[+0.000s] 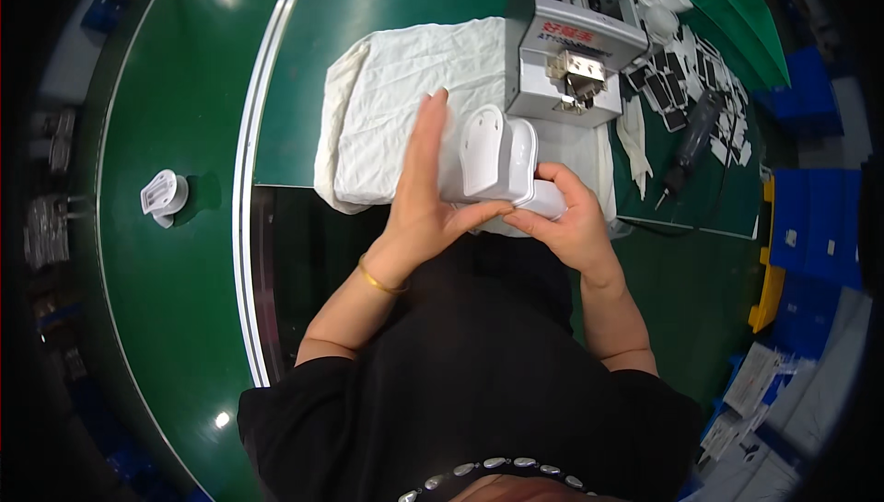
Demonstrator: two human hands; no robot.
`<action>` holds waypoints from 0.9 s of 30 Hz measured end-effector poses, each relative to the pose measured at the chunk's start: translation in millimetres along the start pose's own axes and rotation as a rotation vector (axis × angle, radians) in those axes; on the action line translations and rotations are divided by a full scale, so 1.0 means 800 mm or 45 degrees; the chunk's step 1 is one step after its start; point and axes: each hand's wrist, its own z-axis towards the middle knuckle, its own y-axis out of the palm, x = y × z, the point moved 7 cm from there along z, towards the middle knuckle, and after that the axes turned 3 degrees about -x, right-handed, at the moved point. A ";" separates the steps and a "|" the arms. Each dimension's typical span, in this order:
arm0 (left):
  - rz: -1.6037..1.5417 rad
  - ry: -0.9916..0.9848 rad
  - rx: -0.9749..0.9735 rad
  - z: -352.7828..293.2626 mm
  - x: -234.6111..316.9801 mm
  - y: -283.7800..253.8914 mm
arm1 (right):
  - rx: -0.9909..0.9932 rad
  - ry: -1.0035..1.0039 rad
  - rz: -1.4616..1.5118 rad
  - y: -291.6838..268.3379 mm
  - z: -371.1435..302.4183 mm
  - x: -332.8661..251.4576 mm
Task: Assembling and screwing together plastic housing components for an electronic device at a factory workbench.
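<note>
A white plastic housing with a raised, rounded, hollow end is up in front of me, above the cloth's near edge. My right hand is closed round its lower right part, thumb underneath and fingers behind. To its left, my left hand is open, the fingers stretched up and away from me and slightly blurred. The left thumb reaches along the housing's lower edge, near the right thumb; whether it presses there I cannot tell. A folded white cloth lies on the green bench beyond my hands.
A grey machine stands behind the cloth. Right of it are a corded electric screwdriver, many small black-and-white pieces and a green bin. On the green conveyor at left, past a white rail, sits a similar white housing.
</note>
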 end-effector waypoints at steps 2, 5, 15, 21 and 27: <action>1.102 0.602 -0.333 -0.005 0.059 0.006 | -0.025 -0.038 -0.057 0.005 0.011 -0.009; 1.049 0.518 -0.467 -0.004 0.046 -0.015 | -0.063 -0.113 -0.067 0.016 0.031 -0.016; 0.922 -0.220 0.989 0.081 -0.066 -0.416 | -0.091 -0.341 0.254 0.014 0.032 -0.033; 1.308 -0.590 0.950 0.056 -0.098 -0.485 | -0.046 -0.272 0.220 0.001 0.024 -0.015; 2.486 -0.746 0.528 0.057 0.040 -0.413 | 0.127 -0.100 0.172 -0.033 0.010 0.012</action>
